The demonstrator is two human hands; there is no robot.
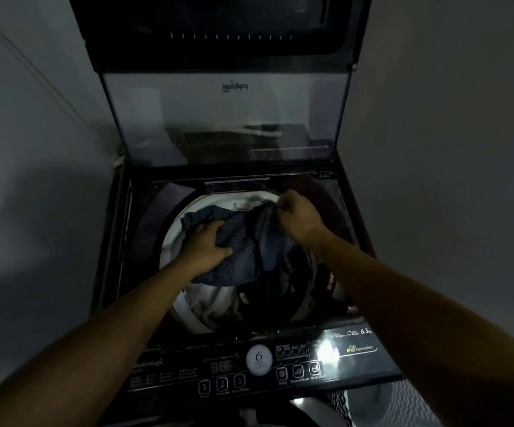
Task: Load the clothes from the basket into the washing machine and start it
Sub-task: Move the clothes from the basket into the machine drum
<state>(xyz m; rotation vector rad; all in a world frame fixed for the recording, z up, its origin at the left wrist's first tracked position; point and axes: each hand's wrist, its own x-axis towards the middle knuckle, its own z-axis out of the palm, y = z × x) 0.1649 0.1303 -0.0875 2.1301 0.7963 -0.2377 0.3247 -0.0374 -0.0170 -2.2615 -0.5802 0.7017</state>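
**Legible Markings**

The raised lid (224, 118) of the washing machine (117, 211) carries the brand "Whirlpool", seen inverted. On the control panel (172, 355):

- A round white badge (259, 359) reads "6".
- The upper right corner reads "6.5", with "ExpressWash" printed below.
- The numbered buttons (222, 384) read "1", "2", "3".
- The icon buttons (297, 371) are labelled "Delay", "ExpressWash", "WaterLevel".
- At the left, "…teMagic" is partly readable.

The smaller print is illegible.
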